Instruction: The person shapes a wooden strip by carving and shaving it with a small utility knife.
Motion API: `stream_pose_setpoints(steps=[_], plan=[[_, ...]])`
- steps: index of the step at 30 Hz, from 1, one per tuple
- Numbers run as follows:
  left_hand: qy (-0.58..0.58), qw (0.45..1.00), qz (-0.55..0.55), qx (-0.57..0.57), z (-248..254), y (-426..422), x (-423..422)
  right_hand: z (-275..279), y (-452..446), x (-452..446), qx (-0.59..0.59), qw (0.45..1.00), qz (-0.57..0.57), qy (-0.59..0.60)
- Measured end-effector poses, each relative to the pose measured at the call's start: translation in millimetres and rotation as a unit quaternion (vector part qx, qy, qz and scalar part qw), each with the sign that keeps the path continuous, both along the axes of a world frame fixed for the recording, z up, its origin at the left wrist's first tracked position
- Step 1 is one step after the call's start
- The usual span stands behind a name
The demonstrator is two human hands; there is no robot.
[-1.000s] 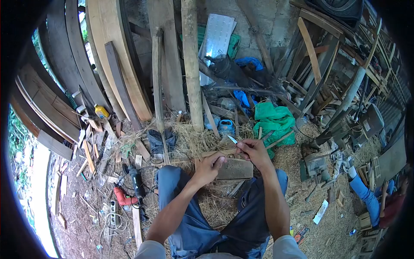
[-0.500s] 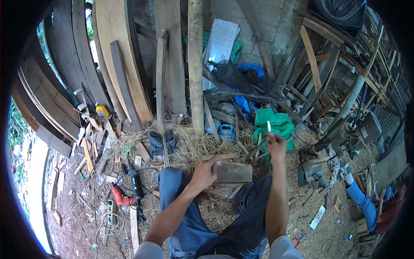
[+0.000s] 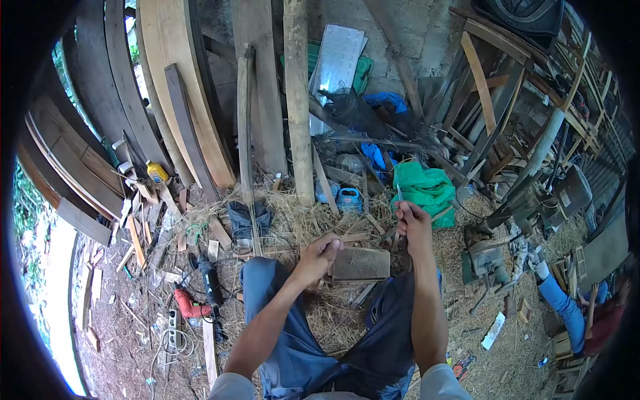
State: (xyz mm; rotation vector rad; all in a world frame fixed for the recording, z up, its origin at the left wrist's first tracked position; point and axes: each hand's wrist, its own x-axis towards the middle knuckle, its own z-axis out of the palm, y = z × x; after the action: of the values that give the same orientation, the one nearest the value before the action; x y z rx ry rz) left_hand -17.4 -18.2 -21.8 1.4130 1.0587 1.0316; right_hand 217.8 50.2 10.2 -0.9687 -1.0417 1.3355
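My right hand (image 3: pixel 415 227) is closed round the handle of a knife, and its thin blade (image 3: pixel 399 190) points up in front of the green plastic sheet (image 3: pixel 423 190). Left of it, my left hand (image 3: pixel 319 259) is closed with thumb and fingers pinched together; what it holds, if anything, is too small to make out. Between and just below the hands lies a rectangular wooden block (image 3: pixel 362 265), above my knees. A pale strip of wood (image 3: pixel 350 237) shows just behind the block.
A red drill (image 3: pixel 190 307) and a dark grinder (image 3: pixel 210 283) lie at the left near a power strip (image 3: pixel 175 330). Tall boards and a bamboo post (image 3: pixel 298 100) stand ahead. A machine (image 3: pixel 489 261) and a seated person (image 3: pixel 603 323) are at the right.
The knife hand has swung away from my left hand to the right, then come slightly back and down. My left hand has stayed near the block.
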Motion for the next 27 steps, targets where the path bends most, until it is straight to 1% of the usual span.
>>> stream_pose_setpoints(steps=[2, 4, 6, 8, 10, 12, 13, 15, 16, 18, 19, 20, 21, 22, 23, 24, 26, 27], plan=[[-0.058, 0.997, 0.002, -0.048, 4, 1, -1, 7, -6, -2, 0.003, 1.0, -0.007, 0.012], [-0.054, 0.997, -0.001, -0.062, 10, 3, 0, 8, -22, -21, -0.029, 0.995, 0.099, 0.011], [-0.05, 0.996, -0.005, -0.079, 11, 0, 4, 7, -27, -31, -0.051, 0.992, 0.111, 0.018], [-0.072, 0.995, -0.046, -0.058, 13, -2, 4, -3, -15, -33, -0.022, 0.988, 0.149, -0.013], [-0.061, 0.996, -0.046, -0.051, 18, -3, 6, -5, -7, -23, -0.024, 0.99, 0.134, -0.025], [-0.057, 0.996, -0.047, -0.042, 16, -2, 6, -13, 5, -10, -0.02, 0.999, -0.024, 0.044], [-0.066, 0.995, -0.042, -0.059, 8, -2, 2, -8, 10, 2, -0.019, 0.999, -0.023, 0.04], [-0.071, 0.994, -0.039, -0.073, 3, -3, -4, 3, 18, 17, 0.027, 0.99, -0.125, 0.051], [-0.08, 0.992, -0.03, -0.091, 4, -2, -7, 2, 14, 13, 0.029, 0.99, -0.125, 0.053], [-0.091, 0.989, -0.022, -0.111, 9, -2, -8, -4, -2, 2, -0.024, 0.999, -0.032, -0.021], [-0.133, 0.983, -0.009, -0.127, 14, 0, -7, -4, -7, -3, -0.088, 0.995, 0.006, -0.054], [-0.173, 0.974, 0.005, -0.143, 16, 0, -6, -12, -7, -6, -0.092, 0.994, 0.004, -0.055], [-0.173, 0.974, 0.004, -0.145, 17, 2, -4, -25, -2, -11, -0.009, 0.984, -0.007, -0.177], [-0.196, 0.97, 0.017, -0.145, 18, 3, -4, -33, 2, -16, 0.075, 0.953, -0.018, -0.294], [-0.217, 0.965, 0.03, -0.144, 20, 3, -4, -40, 3, -18, 0.118, 0.932, -0.028, -0.342], [-0.216, 0.966, 0.03, -0.142, 17, 5, -5, -39, 1, -22, 0.12, 0.932, -0.029, -0.34], [-0.254, 0.956, 0.075, -0.125, 5, 9, -5, -36, -4, -30, 0.189, 0.902, -0.074, -0.38], [-0.254, 0.956, 0.076, -0.124, 8, 9, -4, -34, -5, -37, 0.188, 0.931, -0.062, -0.306]])
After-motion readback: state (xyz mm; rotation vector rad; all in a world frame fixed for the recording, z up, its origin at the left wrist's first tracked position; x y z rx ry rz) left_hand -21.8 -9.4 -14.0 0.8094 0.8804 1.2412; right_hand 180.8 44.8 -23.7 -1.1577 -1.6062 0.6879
